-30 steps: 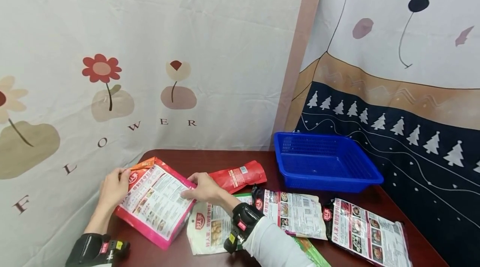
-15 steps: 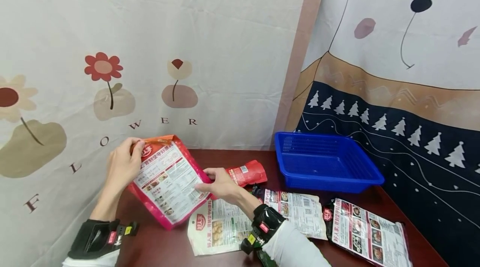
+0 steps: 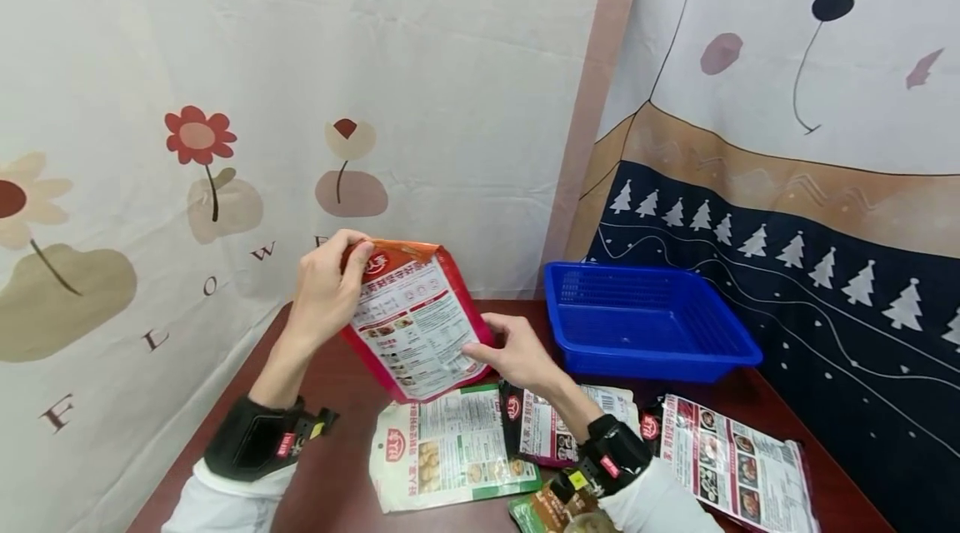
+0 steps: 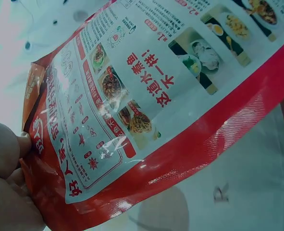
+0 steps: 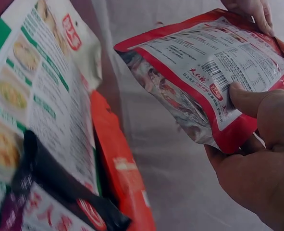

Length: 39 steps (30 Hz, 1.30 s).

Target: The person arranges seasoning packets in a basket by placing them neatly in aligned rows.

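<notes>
A red and pink food pouch [image 3: 420,325] with a white printed label hangs tilted above the table, held by both hands. My left hand [image 3: 326,287] pinches its orange top corner; in the left wrist view the thumb presses on the red film near that edge. My right hand [image 3: 517,350] grips the lower right edge, and the right wrist view shows the thumb [image 5: 250,98] lying over the label beside the barcode. Below the pouch lies a cream and green food packet [image 3: 450,454]. A black and purple packet [image 3: 543,425] is partly covered by my right forearm.
An open blue plastic basket [image 3: 652,316] stands at the back right of the dark red table [image 3: 330,450]. Another black packet [image 3: 735,458] lies at the right. A green and brown packet [image 3: 543,508] is at the front, beneath my right wrist. A red pouch [image 5: 120,163] lies behind the cream packet.
Both hands have lifted the red and pink pouch off the left side and carried it right, tilting it more upright. It now hides the red pouch behind it in the head view.
</notes>
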Available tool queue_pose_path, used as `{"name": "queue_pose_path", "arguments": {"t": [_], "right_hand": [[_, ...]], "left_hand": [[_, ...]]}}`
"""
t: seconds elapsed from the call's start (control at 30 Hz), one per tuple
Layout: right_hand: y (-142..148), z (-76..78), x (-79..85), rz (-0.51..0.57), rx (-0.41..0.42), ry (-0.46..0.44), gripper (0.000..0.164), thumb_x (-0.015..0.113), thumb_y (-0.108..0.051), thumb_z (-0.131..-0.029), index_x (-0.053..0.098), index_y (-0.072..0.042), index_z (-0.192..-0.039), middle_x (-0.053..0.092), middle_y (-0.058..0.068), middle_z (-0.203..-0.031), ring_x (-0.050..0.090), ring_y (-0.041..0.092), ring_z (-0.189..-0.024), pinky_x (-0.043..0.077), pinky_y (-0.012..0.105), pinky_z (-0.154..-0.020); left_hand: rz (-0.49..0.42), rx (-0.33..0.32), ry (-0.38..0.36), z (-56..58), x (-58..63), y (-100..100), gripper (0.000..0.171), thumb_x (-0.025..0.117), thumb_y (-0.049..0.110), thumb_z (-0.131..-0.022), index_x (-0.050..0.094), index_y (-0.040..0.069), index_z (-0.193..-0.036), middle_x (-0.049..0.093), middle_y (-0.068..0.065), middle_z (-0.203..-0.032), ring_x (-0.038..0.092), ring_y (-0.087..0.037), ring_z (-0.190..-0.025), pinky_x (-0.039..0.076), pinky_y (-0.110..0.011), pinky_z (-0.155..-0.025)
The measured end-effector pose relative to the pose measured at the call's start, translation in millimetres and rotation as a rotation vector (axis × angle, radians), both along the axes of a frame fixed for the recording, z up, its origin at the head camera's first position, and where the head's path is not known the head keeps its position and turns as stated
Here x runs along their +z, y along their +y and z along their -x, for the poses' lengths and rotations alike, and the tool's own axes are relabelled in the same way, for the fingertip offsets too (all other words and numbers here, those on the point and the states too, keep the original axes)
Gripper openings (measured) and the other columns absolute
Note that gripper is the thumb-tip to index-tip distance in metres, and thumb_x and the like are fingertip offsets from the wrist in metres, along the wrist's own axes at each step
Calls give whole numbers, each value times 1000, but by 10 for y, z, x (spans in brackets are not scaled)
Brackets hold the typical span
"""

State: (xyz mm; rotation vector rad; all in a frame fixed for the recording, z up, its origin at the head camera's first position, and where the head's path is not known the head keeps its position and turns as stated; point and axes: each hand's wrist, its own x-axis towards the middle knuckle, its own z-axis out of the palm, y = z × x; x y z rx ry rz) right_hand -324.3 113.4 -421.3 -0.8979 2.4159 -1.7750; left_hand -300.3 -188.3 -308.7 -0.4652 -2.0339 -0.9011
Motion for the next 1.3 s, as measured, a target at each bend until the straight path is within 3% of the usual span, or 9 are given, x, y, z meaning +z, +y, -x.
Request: {"name": "queue_pose_path", "arguments": {"t": [0.17,0.33,0.63,0.73,0.87,0.97,1.1,1.3], "right_hand": [[290,-67,65,42,-73,60,33,82,-10,-104,75,-9,-136,83,19,-127,83,18,-99,69,30,-84],[445,-116,126,72,-126,125,28,78,-5,-105,71,-3,-132,82,25,-127,84,16,-101,69,29,-84],[571,-138,184,109,-168,132,26,78,-2,-104,70,0,-129,83,27,-122,84,10,-98,68,27,-83],[599,-134,210,120,-186,131,28,78,-2,-104,70,1,-130,83,28,-121,84,10,-97,68,27,-83],[659,-127,243,181,-205,115,34,76,-2,-105,68,1,-138,84,24,-122,84,10,-98,68,28,-84],[711,-133,278,258,-213,95,37,74,-2,-107,65,2,-143,87,10,-120,84,10,-101,69,28,-87],[753,-161,337,387,-207,50,42,71,-2,-110,60,0,-150,86,-9,-119,84,10,-109,69,29,-93],[728,-223,403,530,-182,-27,47,67,-1,-111,55,-5,-157,85,-10,-128,82,13,-120,68,31,-101]], "left_hand": [[-13,-85,41,26,101,297,16,71,15,-112,75,0,-114,79,-18,-99,69,-25,-80,46,-20,-69],[-2,-145,90,35,226,522,15,71,14,-111,74,0,-115,79,-17,-101,71,-27,-83,52,-29,-71],[38,-174,76,8,324,657,19,73,17,-111,76,2,-122,79,-16,-110,71,-28,-93,59,-37,-75],[6,-188,74,12,309,656,28,73,21,-110,74,3,-131,78,-17,-122,68,-31,-106,57,-41,-84],[-108,-217,77,29,199,649,50,73,28,-107,63,6,-151,68,-15,-150,61,-33,-135,51,-52,-110],[-213,-242,45,36,34,641,63,74,28,-104,55,10,-162,61,-11,-162,55,-28,-150,43,-57,-122],[-301,-322,-84,27,-212,658,70,77,25,-103,50,17,-167,60,-5,-166,53,-22,-156,41,-54,-129],[-342,-467,-301,-33,-513,767,76,80,23,-103,46,23,-170,58,-3,-170,55,-32,-159,41,-63,-134]]}}
